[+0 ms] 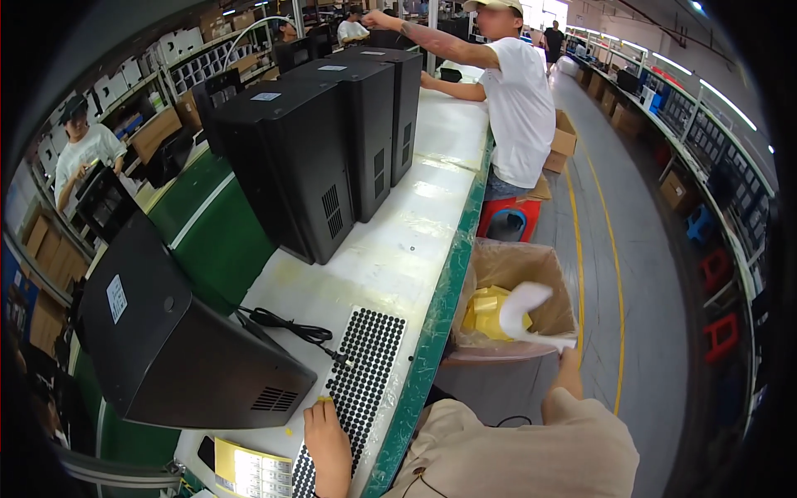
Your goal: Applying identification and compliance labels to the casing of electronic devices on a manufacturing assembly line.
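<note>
Head view, sole cam.

L hand [325, 440]: rests palm-down on the sheet of black round pads [359, 383], which lies flat on the white bench top [415, 224] near the green front edge. Fingers [318, 408] curled at the sheet's left margin; a small yellow bit sits at the fingertips. Whether the fingers pinch a pad or only press on the sheet: cannot tell.

Ref. to L hand:
- Just left and above: tilted black computer case [174, 332], vent grille facing the hand, white label on its side.
- Above, beside the sheet's top-left corner: coiled black cable [290, 325], touching the sheet edge.
- Left and below: yellow label sheet [249, 471], close to the wrist.
- Well beyond: row of upright black cases [320, 141] on the bench.

R hand [568, 355]: extended off the bench over the cardboard box [515, 274] on the floor side. Fingers closed on a white curled strip [527, 311], apparently backing paper, held at its lower end; the strip hangs above the box opening. Box has a clear liner with yellow scrap [486, 314] inside, just left of the strip.

Ref. to R hand:
- Above: red stool [508, 220].
- Far above: person in white shirt [519, 108] at the bench.
- Far left, across the line: another person in white [83, 153].
</note>
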Demonstrator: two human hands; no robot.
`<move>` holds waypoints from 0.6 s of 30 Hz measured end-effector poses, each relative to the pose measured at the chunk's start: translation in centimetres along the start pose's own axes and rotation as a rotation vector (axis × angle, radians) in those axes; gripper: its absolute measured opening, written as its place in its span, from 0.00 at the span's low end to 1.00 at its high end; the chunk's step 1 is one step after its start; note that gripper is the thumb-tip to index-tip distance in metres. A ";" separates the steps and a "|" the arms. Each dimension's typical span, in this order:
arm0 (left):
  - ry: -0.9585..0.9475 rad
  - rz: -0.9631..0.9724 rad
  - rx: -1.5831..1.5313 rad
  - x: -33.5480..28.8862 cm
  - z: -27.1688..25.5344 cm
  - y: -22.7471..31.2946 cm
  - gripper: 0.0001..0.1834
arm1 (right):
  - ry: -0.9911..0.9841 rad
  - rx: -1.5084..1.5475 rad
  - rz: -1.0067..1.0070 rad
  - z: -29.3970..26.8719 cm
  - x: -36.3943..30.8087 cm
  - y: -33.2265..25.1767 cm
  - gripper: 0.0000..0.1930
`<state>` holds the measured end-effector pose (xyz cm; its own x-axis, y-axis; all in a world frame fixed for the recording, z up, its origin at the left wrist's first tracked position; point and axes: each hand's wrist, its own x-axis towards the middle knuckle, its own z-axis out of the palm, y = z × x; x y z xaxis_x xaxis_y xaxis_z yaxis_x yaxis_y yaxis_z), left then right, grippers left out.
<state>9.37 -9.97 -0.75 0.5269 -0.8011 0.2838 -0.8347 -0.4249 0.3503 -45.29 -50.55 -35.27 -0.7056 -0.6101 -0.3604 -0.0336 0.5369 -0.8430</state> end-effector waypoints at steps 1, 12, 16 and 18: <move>-0.020 -0.028 0.045 -0.3 -0.1 -0.1 0.20 | -0.025 -0.011 0.006 2.1 -1.7 0.7 0.10; 0.081 -0.063 -0.187 1.4 -0.3 -0.6 0.22 | 0.110 0.021 -0.567 19.0 -10.5 -12.5 0.25; 0.259 -0.059 -0.228 1.1 -5.2 0.0 0.18 | -0.168 0.562 -0.944 19.0 -31.5 -25.6 0.15; 0.436 0.027 -0.320 1.5 -9.9 1.8 0.17 | -0.459 0.819 -0.980 16.5 -39.8 -29.6 0.14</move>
<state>10.25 -7.75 9.09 0.5808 -0.5318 0.6164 -0.7940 -0.2027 0.5732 -4.48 -51.78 -2.53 -0.3326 -0.7621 0.5555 0.1590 -0.6259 -0.7636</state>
